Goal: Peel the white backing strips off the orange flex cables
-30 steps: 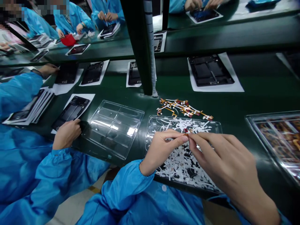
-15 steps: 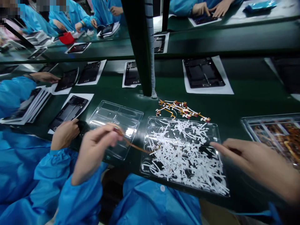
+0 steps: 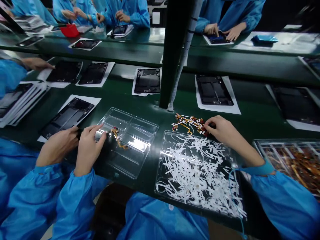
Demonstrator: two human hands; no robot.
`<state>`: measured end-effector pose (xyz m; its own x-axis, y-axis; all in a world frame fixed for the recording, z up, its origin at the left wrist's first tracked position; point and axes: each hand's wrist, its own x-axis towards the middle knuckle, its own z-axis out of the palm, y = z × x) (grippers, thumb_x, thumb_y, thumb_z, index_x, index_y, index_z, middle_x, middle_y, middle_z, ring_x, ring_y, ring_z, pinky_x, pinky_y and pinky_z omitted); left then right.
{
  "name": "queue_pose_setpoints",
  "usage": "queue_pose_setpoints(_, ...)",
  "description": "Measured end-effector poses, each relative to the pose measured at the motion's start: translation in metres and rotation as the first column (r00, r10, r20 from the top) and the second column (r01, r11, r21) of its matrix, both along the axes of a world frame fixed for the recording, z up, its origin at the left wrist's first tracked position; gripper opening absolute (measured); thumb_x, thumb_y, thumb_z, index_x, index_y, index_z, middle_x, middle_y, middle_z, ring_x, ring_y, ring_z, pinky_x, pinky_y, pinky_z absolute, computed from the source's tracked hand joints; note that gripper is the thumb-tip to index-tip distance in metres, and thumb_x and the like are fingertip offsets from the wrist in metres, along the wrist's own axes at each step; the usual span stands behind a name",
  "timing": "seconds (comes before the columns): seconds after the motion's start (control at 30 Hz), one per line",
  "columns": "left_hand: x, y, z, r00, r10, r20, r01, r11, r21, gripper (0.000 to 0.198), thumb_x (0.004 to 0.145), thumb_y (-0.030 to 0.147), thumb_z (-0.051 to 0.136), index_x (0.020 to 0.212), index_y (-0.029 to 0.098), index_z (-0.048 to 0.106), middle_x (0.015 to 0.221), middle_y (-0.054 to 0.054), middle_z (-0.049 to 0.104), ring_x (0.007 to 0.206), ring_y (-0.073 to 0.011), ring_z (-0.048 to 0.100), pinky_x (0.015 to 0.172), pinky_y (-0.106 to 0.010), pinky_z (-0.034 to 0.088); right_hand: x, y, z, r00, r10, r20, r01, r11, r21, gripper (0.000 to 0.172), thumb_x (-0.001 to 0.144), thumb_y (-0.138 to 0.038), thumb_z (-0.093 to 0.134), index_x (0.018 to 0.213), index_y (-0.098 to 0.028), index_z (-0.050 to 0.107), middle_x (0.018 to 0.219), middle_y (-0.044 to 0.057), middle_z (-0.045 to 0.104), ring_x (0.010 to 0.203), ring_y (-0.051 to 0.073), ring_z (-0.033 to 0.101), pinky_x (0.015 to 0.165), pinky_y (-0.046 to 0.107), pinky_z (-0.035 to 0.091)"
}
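My left hand is over the left edge of a clear plastic tray, thumb and forefinger apart and holding nothing. Just off its fingertips, one orange flex cable lies in that tray. My right hand reaches the right end of a small pile of orange flex cables with white strips; its thumb and forefinger are pinched on one of them. Below that hand, a second clear tray holds a heap of white paper-like strips.
A co-worker's hand is close beside my left hand, touching a black tablet housing on white paper. More housings lie farther back. A dark post rises behind the pile. At right stands a tray of orange cables.
The orange flex cable has left my left hand and now lies in the left tray. My right hand has moved up and inward from the strip tray's right side to the cable pile.
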<state>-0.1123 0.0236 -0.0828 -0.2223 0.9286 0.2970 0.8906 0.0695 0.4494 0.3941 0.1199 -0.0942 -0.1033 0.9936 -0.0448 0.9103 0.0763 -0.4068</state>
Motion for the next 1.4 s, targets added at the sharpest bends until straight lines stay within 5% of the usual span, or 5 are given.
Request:
queue_pose_setpoints(0.13,0.035,-0.018,0.011,0.995,-0.096,0.028,0.089,0.98,0.18,0.025,0.1,0.031,0.059,0.116,0.02,0.073,0.12,-0.008,0.069,0.116,-0.0266,0.065,0.109,-0.044,0.051,0.01,0.006,0.002,0.997,-0.032,-0.07,0.027,0.998,-0.063,0.032,0.087,-0.049,0.059,0.083,-0.02,0.071,0.078,0.007,0.071,0.067,0.021,0.064,0.061,0.033,0.049)
queue_pose_setpoints(0.4,0.117,-0.044,0.026,0.884,-0.447,0.136,0.427,0.891,0.155,0.021,0.1,0.017,0.06,0.116,0.024,0.072,0.123,-0.007,0.067,0.116,-0.0209,0.065,0.104,-0.036,0.054,0.007,0.006,-0.019,0.983,-0.01,-0.183,-0.009,0.995,-0.103,0.036,0.08,-0.055,0.076,0.082,-0.019,0.071,0.098,0.009,0.071,0.083,0.022,0.067,0.071,0.034,0.053)
queue_pose_setpoints(0.73,0.184,-0.093,0.021,0.641,-0.683,0.351,0.697,0.709,0.107,0.016,0.1,0.015,0.059,0.107,0.022,0.071,0.109,-0.004,0.073,0.102,-0.0181,0.069,0.093,-0.031,0.054,0.011,0.016,0.002,0.971,-0.115,-0.21,0.069,0.975,-0.213,0.037,0.1,-0.04,0.065,0.13,-0.019,0.064,0.131,0.01,0.065,0.109,0.024,0.067,0.092,0.045,0.059)
queue_pose_setpoints(1.17,0.2,-0.112,0.037,0.591,-0.585,0.555,0.716,0.698,-0.027,0.02,0.101,0.019,0.056,0.104,0.022,0.075,0.103,-0.003,0.076,0.098,-0.0176,0.07,0.092,-0.028,0.053,0.021,-0.006,0.017,0.921,-0.12,-0.37,0.118,0.993,-0.029,0.037,0.1,-0.039,0.065,0.131,-0.019,0.063,0.131,0.01,0.065,0.109,0.023,0.067,0.092,0.045,0.059)
queue_pose_setpoints(1.4,0.249,-0.063,0.045,0.559,-0.47,0.682,0.673,0.739,-0.042,0.018,0.098,0.024,0.06,0.102,0.021,0.077,0.093,-0.004,0.076,0.082,-0.0175,0.069,0.078,-0.03,0.056,0.034,-0.064,0.062,0.883,-0.094,-0.46,0.164,0.98,0.113,0.033,0.094,-0.051,0.068,0.095,-0.019,0.075,0.093,0.005,0.075,0.083,0.021,0.069,0.079,0.036,0.056)
